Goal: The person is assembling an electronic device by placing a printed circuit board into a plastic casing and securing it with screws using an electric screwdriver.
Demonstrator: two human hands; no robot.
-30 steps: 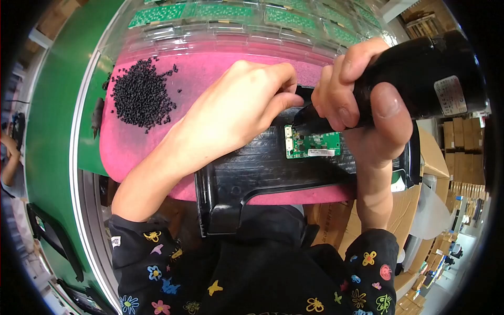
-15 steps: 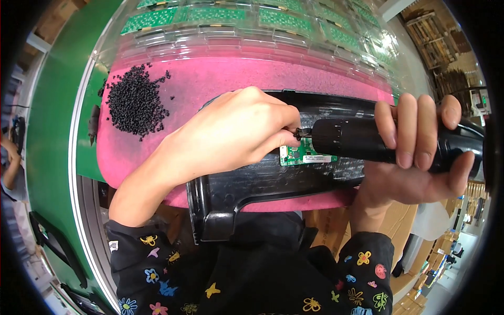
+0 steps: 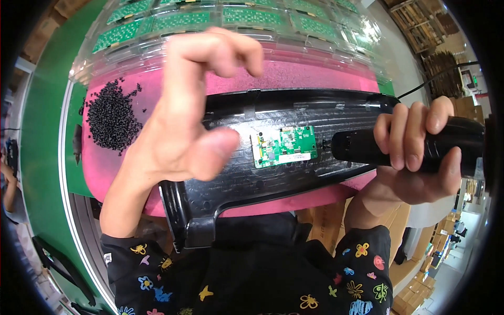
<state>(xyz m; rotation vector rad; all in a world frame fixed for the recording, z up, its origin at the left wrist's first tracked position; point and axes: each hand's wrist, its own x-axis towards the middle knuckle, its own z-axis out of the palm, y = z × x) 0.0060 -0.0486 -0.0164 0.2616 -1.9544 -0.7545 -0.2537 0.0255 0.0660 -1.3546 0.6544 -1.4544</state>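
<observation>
A green circuit board with a white label lies inside a long black plastic housing. My right hand is wrapped round a black electric screwdriver. The tool lies nearly level, its tip pointing left, just right of the board. My left hand is raised over the left part of the housing, thumb and fingers apart, slightly blurred, with nothing in it. A heap of small black screws sits left of that hand.
Clear plastic trays with several green boards stand along the far side of the pink mat. A dark slim tool lies beside the screws. A black cord runs at the right. Another person shows at the left rim.
My left hand has let go at the screwdriver's tip and moved up and left, its fingers opening. The screwdriver has drawn back off the board to the right, uncovering it.
</observation>
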